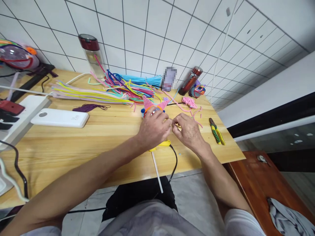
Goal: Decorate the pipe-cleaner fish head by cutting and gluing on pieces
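Observation:
Over the middle of the wooden table, my left hand [155,127] is curled, and its fingertips meet those of my right hand [186,130]. Both hands are closed in a pinch; whatever lies between the fingertips is too small to make out. Just behind my left hand, partly covered by it, sits a craft figure with pink pointed ears [148,103] and blue balls at its sides. A yellow glue gun [165,143] with a white glue stick lies below my left hand, mostly hidden by it.
Bundles of coloured pipe cleaners [93,93] lie at the back, near a glass bottle [92,54], a phone [169,78] and a red flask [190,81]. Pliers [216,131] rest at the right. A white power bank [60,118] and power strip [27,114] are at the left.

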A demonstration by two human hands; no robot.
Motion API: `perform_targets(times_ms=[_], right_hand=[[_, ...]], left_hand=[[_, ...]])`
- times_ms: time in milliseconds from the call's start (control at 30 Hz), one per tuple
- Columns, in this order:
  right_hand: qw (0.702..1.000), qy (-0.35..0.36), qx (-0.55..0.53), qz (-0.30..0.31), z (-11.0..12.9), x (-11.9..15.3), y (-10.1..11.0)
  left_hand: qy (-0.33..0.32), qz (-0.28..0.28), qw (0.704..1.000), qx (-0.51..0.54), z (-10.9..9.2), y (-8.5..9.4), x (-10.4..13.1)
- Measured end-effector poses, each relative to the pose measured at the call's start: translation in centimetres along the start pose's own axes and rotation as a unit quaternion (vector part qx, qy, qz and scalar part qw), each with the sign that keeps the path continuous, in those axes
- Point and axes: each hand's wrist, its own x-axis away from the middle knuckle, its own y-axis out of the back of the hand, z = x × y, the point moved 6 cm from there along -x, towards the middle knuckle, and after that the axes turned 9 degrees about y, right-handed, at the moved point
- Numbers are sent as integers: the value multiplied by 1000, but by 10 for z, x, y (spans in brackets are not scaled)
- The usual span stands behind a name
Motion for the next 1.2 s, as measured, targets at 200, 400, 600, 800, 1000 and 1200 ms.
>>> perform_targets(times_ms=[200,400,600,800,1000,1200], right_hand=[[997,-68,-46,-3,8,11,10],[986,-137,-91,-8,4,22,12],[982,-170,-85,-16,0,26,11],[966,-204,0,-159,-52,66,55],[856,-497,143,-4,-185,194,50],[810,-548,163,130,-205,257,1]], left_hand=[[-42,9,999,-33,-9,-2,0],[-77,-57,994,-61,-22,1,3],[-73,-23,997,-33,-25,-16,-1],[29,-34,998,34,-11,-29,-15],[220,41,949,225,6,-36,-23],[332,118,872,341,7,-44,-20]])
